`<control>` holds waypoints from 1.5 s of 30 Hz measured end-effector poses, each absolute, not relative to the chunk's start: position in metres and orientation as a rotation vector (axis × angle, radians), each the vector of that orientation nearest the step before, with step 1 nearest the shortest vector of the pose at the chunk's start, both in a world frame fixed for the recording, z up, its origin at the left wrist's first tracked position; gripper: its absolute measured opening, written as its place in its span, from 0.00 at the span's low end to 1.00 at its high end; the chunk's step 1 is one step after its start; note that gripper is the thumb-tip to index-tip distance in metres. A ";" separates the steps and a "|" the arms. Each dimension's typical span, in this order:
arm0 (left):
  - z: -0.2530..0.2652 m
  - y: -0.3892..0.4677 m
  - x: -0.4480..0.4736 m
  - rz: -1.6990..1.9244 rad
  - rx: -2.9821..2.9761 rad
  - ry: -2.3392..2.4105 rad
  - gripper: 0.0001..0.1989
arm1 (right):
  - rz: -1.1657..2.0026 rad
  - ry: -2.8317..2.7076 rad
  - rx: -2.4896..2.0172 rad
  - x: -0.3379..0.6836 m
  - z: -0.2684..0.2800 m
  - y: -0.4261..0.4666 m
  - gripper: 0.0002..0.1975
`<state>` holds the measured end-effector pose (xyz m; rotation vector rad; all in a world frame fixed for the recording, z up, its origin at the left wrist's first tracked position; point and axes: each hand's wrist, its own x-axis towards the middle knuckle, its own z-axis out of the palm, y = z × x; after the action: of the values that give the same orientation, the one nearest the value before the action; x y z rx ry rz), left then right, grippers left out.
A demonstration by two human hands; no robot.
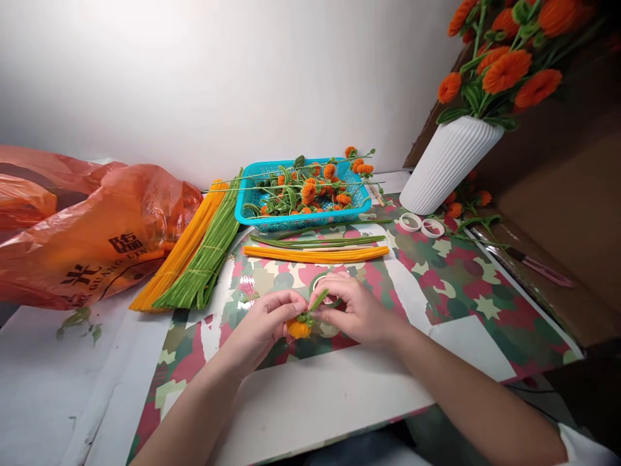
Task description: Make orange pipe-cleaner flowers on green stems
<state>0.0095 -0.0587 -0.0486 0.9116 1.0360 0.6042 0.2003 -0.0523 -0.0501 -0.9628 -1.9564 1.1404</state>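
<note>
Low over the near part of the table, my left hand pinches a small yellow-orange chenille flower with green at its base. My right hand is closed at the flower's green end, thumb and fingers around a short green chenille stem that points up and away. The exact grip of its fingertips is partly hidden. Just behind the right fingers is a tape roll, partly covered by that hand. Farther back lie a bundle of yellow chenille stems and some loose green stems.
A blue basket holds orange flowers. Left of it lie large yellow and green bundles beside an orange plastic bag. At right are a white vase of flowers, two white rings and a pink-handled cutter.
</note>
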 end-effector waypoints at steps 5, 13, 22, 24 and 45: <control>-0.044 -0.061 0.013 0.842 1.474 1.203 0.09 | 0.942 -2.069 -1.130 0.199 -0.048 -0.053 0.04; -0.047 -0.063 0.013 0.599 1.550 1.256 0.04 | 0.799 -2.238 -1.168 0.196 -0.048 -0.056 0.08; -0.040 -0.059 0.012 0.515 1.137 1.118 0.07 | 0.719 -2.321 -0.957 0.203 -0.052 -0.052 0.05; -0.041 -0.059 0.010 0.476 0.991 1.044 0.07 | 0.787 -2.278 -0.882 0.203 -0.051 -0.052 0.05; -0.029 -0.059 0.013 0.617 1.848 1.243 0.05 | 0.579 -2.320 -1.157 0.196 -0.044 -0.060 0.06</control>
<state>0.0132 -0.0593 -0.0290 1.8483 1.2431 0.6170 0.1964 -0.0602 -0.0442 -1.1565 -2.3203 0.5787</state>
